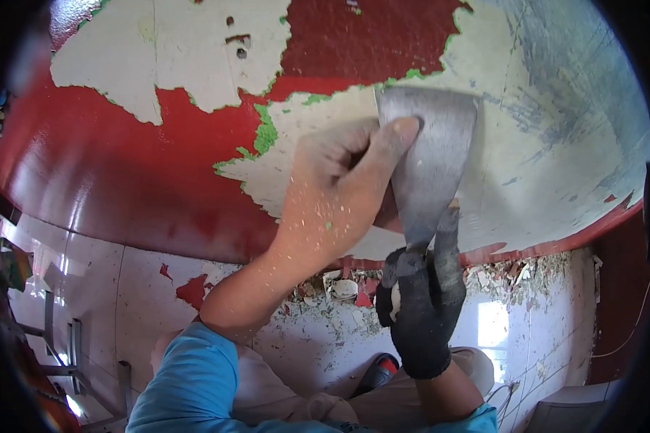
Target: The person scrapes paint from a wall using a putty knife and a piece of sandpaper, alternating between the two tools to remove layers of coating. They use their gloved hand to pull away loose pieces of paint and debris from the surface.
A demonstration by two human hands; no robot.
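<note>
A wide metal scraper (pixel 437 144) lies with its blade edge at the ragged border of red and green paint on a large curved surface (pixel 195 159). My right hand (pixel 422 303), in a black fingerless glove, is wrapped round the scraper's handle, which it hides. My left hand (pixel 339 180) is bare and dusted with pale flakes. Its thumb presses on the face of the blade and its fingers go out of sight behind it. Around the blade the surface shows bare cream and grey patches; red paint is still on the left and top.
Paint chips and debris (pixel 339 289) lie along the foot of the curved surface on the white tiled floor (pixel 303 346). Metal frame pieces (pixel 72 353) stand at the lower left. A dark red panel (pixel 614 310) is at the right, with a thin cable near it.
</note>
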